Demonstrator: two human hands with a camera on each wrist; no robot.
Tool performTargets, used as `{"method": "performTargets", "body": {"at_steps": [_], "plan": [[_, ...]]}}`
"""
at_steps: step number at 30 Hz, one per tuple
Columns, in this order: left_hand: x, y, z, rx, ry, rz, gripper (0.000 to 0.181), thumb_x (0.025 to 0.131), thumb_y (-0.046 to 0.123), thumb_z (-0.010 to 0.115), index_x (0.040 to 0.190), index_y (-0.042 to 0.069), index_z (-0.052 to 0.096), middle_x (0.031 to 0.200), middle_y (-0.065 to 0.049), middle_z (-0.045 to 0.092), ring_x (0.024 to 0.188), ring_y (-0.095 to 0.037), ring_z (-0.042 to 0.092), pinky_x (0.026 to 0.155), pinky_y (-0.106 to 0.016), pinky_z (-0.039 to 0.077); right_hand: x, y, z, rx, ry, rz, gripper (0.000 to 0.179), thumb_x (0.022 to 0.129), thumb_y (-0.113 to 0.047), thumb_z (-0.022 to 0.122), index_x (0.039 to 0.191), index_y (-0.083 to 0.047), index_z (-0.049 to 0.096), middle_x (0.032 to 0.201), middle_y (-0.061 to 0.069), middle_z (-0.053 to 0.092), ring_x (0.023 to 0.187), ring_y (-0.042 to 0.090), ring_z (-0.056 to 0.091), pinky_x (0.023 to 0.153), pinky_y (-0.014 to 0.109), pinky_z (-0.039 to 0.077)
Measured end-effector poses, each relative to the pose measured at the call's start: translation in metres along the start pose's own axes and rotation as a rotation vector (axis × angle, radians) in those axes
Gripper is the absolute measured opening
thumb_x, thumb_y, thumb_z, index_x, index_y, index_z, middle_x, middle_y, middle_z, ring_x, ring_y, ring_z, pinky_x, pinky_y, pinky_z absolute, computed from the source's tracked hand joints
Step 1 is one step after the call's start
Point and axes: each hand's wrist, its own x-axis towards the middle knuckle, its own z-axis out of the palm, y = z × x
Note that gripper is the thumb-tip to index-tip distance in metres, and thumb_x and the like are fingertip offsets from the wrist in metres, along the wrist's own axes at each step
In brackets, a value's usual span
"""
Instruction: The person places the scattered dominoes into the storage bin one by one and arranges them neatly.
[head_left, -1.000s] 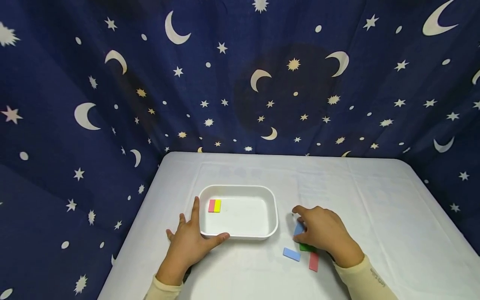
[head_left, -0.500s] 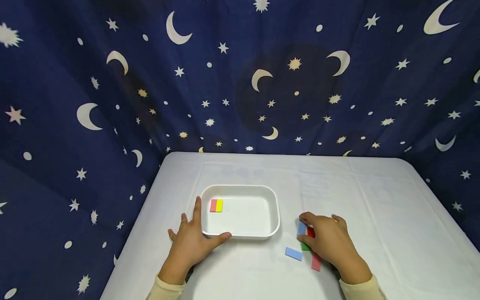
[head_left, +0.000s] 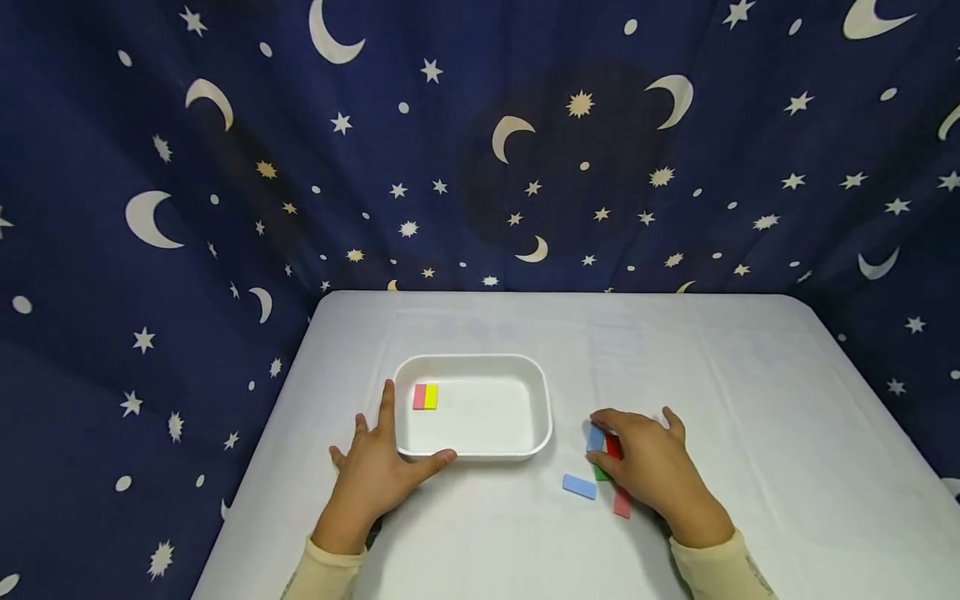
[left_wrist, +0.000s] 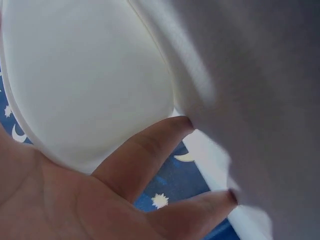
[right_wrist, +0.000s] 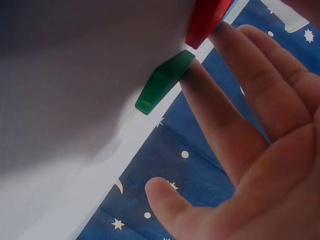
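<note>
My left hand lies against a white tray, index finger along its left side and thumb at its near rim. The fingers are spread and straight. To the right of the tray, my right hand pinches a small flat blue block between thumb and index finger. A red block and a green block sit right beside it, partly covered by the hand. In the right wrist view, fingertips meet the edges of a green block and a red block; the little finger stands apart.
A pink block and a yellow block lie side by side in the tray's left part. Another blue block and a pinkish-red block lie nearer on the white tabletop. A dark blue curtain hangs behind.
The right hand's fingers have settled round the blue block, its little finger has lifted, and the red block now shows. The left hand stays at the tray. The head view has tilted slightly.
</note>
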Motion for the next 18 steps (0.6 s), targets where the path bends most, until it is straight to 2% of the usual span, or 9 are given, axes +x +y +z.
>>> {"method": "performTargets", "body": {"at_steps": [10, 18], "plan": [[0.0008, 0.0033, -0.0003, -0.006, -0.009, -0.003, 0.151, 0.057, 0.102, 0.065, 0.172, 0.028, 0.000, 0.149, -0.022, 0.058, 0.147, -0.062, 0.030, 0.096, -0.096, 0.009, -0.0012, 0.0003, -0.0015, 0.006, 0.011, -0.008, 0.056, 0.079, -0.032, 0.095, 0.128, -0.015, 0.074, 0.123, 0.006, 0.076, 0.119, 0.033, 0.069, 0.108, 0.081, 0.018], [-0.0053, 0.0083, 0.0009, 0.020, -0.023, 0.011, 0.151, 0.055, 0.104, 0.062, 0.171, 0.032, -0.001, 0.145, -0.018, 0.062, 0.147, -0.061, 0.030, 0.094, -0.096, 0.010, -0.0019, 0.0009, 0.0014, 0.014, 0.016, -0.007, 0.057, 0.078, -0.034, 0.095, 0.128, -0.016, 0.074, 0.124, 0.004, 0.075, 0.120, 0.032, 0.068, 0.109, 0.080, 0.019]]}}
